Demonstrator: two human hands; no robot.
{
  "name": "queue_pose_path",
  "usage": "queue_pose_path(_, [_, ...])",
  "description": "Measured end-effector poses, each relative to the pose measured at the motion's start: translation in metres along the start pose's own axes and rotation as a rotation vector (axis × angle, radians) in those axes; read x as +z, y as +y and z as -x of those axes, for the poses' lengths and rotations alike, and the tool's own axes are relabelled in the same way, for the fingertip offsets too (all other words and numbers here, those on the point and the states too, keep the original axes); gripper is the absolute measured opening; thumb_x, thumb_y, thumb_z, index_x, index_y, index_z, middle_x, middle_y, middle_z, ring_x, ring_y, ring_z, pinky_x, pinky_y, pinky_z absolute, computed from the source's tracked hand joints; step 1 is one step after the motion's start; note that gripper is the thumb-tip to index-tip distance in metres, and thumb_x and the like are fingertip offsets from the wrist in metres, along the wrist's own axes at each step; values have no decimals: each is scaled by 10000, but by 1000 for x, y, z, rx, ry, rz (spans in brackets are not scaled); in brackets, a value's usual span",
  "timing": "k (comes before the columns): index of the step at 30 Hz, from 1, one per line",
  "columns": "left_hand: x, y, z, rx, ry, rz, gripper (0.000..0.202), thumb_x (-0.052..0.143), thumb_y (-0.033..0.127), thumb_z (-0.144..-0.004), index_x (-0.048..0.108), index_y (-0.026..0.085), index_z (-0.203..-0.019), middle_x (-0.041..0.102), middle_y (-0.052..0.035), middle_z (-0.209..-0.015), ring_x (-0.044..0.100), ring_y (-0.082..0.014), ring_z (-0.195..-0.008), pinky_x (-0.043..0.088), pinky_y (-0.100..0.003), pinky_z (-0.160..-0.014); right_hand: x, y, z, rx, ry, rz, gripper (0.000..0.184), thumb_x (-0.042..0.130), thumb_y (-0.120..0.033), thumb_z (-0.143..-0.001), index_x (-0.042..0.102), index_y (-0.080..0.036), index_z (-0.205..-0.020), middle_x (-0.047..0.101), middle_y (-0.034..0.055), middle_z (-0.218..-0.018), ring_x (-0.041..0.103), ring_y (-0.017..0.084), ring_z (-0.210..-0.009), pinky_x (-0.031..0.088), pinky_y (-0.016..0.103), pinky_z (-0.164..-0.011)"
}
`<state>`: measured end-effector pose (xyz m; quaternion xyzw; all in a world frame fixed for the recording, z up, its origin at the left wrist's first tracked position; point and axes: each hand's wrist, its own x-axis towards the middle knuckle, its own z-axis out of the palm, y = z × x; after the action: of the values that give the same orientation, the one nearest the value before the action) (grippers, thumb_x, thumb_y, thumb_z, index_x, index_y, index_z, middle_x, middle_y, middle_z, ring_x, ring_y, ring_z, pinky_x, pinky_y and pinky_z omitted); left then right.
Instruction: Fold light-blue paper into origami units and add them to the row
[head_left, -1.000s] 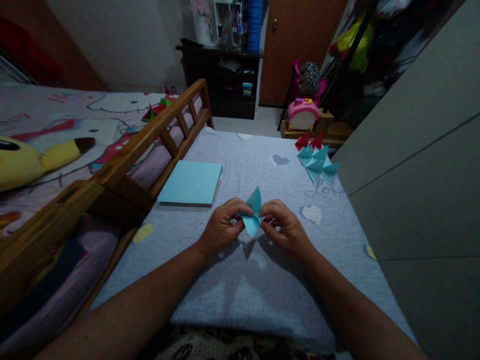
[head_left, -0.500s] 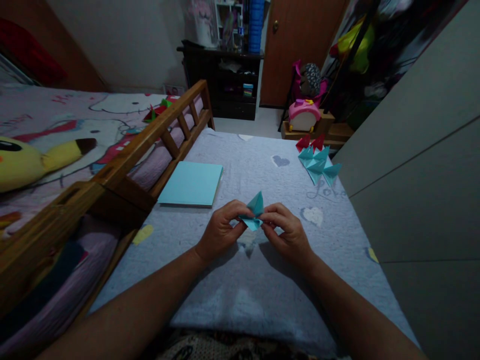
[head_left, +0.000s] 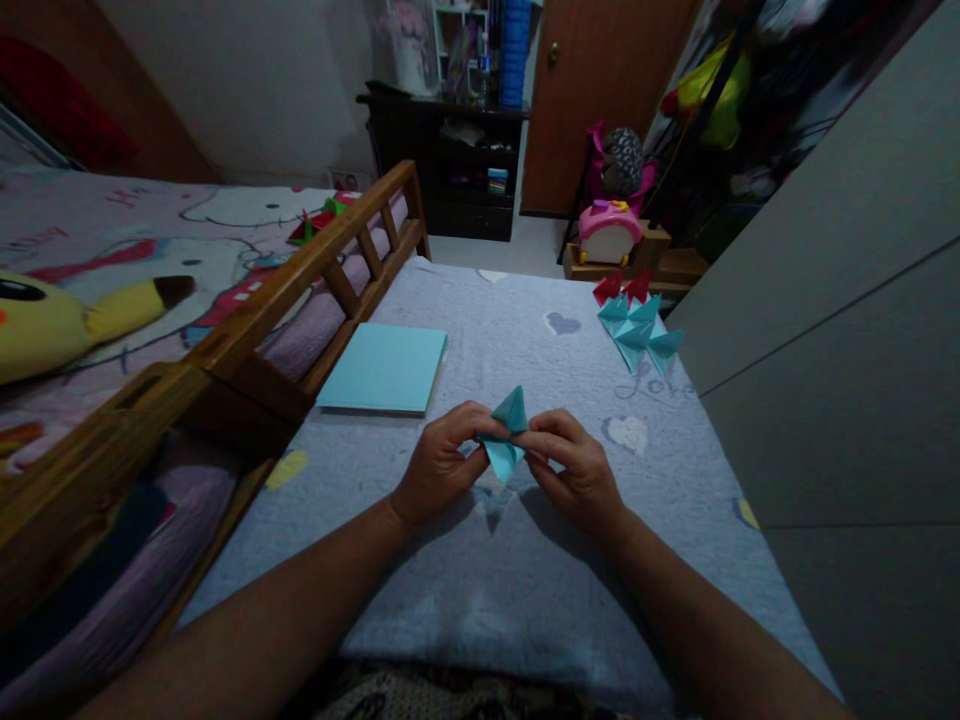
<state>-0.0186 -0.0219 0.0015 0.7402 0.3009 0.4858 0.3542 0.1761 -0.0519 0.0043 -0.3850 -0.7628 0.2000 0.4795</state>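
Dim light lies over the bedroom, so the far end reads poorly from my seat: the dark shelf (head_left: 450, 160) beside the door (head_left: 592, 90) holds clutter I cannot sort out, and the hanging things at top right are a blur. Grey panel (head_left: 840, 330) fills the right side and runs out of frame. On the left, a wooden rail (head_left: 315, 265) parts a cartoon-print bed from the blue-grey sheet (head_left: 495, 590) in front of me. A yellow plush (head_left: 45, 320) on that bed is cut by the left edge. Both forearms enter from the bottom, elbows out of view. A flat teal stack (head_left: 382, 367) lies on the sheet by the rail. A pile (head_left: 637, 325) of folded teal points, with two red ones, sits near the panel, well apart from the hands. My left hand (head_left: 439, 465) and right hand (head_left: 574, 465) meet at mid-sheet, both pinched onto the piece (head_left: 504, 440). It is teal paper, folded small, with one triangular tip standing up and a paler one pointing down. Thumbs and fingertips cover its middle, so I cannot read the creases there.
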Motion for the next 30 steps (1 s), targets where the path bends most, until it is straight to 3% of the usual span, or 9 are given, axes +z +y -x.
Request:
queue_pose_path(15, [1, 2, 1, 16, 22, 14, 124, 659, 101, -869, 694, 212, -915, 677, -21, -887, 647, -156, -831, 511, -284, -761, 0, -8, 0, 16, 108, 41, 209, 605, -126, -906, 748, -267, -966, 579, 32, -898, 608, 151, -802, 525, 274, -667])
queue_pose_path(30, [0, 1, 2, 23, 31, -13, 152, 668, 79, -854, 685, 211, -927, 678, -15, -895, 651, -150, -831, 510, -277, -760, -1, -7, 0, 7, 72, 30, 257, 580, -104, -906, 739, -280, -1004, 542, 19, -868, 576, 141, -767, 504, 265, -642])
